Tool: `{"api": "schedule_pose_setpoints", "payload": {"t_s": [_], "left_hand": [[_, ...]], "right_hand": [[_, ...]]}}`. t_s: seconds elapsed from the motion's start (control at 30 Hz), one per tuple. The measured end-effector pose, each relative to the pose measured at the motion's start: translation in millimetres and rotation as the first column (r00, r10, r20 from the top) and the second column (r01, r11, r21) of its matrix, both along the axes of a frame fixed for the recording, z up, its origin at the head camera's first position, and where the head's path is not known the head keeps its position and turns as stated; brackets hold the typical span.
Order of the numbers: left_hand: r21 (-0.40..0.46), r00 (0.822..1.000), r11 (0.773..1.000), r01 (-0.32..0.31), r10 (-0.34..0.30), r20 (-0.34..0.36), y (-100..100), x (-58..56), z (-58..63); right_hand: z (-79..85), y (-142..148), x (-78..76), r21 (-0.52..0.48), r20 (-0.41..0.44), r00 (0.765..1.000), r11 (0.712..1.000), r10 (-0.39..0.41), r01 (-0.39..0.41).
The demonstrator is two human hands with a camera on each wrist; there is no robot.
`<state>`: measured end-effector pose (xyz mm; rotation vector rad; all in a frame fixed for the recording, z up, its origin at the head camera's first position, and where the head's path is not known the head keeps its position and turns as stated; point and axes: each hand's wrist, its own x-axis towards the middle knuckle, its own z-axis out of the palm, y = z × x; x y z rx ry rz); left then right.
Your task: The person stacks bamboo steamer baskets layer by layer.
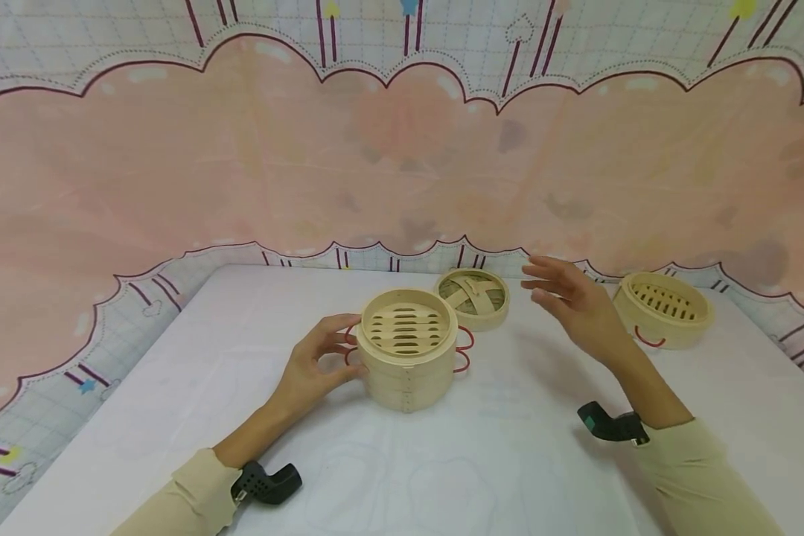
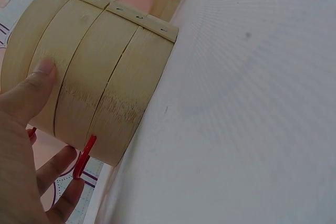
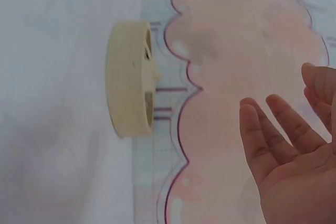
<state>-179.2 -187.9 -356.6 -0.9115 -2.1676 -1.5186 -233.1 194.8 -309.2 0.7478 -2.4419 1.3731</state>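
A stack of small round bamboo steamer baskets (image 1: 407,380) stands on the table, its slatted top facing up and red loop handles at both sides. My left hand (image 1: 324,353) holds its left side, the thumb (image 2: 39,85) on the wall and the other fingers curved round by the red handle (image 2: 85,156). Just behind the stack lies a woven bamboo lid (image 1: 472,294), seen edge-on in the right wrist view. My right hand (image 1: 576,305) hangs in the air to the right of the lid, fingers spread loosely and nothing in them.
At the back right of the white table (image 1: 509,476) sits another bamboo steamer basket (image 1: 666,320), with slats inside and a red handle in front. A pink and white patterned cloth (image 1: 375,164) hangs behind the table.
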Motion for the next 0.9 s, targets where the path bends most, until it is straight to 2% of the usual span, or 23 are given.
{"api": "schedule_pose_setpoints", "payload": {"t_s": [0.2, 0.4, 0.53, 0.63, 0.77, 0.9], "left_hand": [[-0.006, 1.0, 1.0, -0.001, 0.001, -0.005, -0.3, 0.3, -0.5], [-0.003, 1.0, 1.0, 0.0, 0.0, -0.009, -0.9, -0.1, -2.0], [0.0, 1.0, 1.0, 0.004, -0.004, 0.003, -5.9, -9.9, -16.2], [0.001, 1.0, 1.0, 0.009, -0.009, -0.007, -7.8, -14.7, -22.8], [-0.002, 1.0, 1.0, 0.004, -0.004, -0.025, -2.8, -6.2, -10.2], [-0.008, 1.0, 1.0, 0.0, -0.001, -0.021, -0.3, -0.8, -1.8]], "right_hand": [[1.6, 26.4, -1.4, -0.031, -0.027, 0.997, 0.996, -0.078, 0.078], [2.6, 46.5, -1.7, -0.01, -0.05, 0.988, 0.989, -0.146, 0.145], [5.9, 62.2, -0.8, -0.112, -0.015, 0.992, 0.986, -0.127, 0.125], [8.5, 73.7, 1.3, -0.154, 0.002, 0.987, 0.975, -0.163, 0.161], [11.0, 88.5, 3.2, -0.129, -0.001, 0.965, 0.957, -0.263, 0.26], [11.3, 103.4, 3.6, -0.184, 0.035, 0.963, 0.945, -0.268, 0.27]]}}
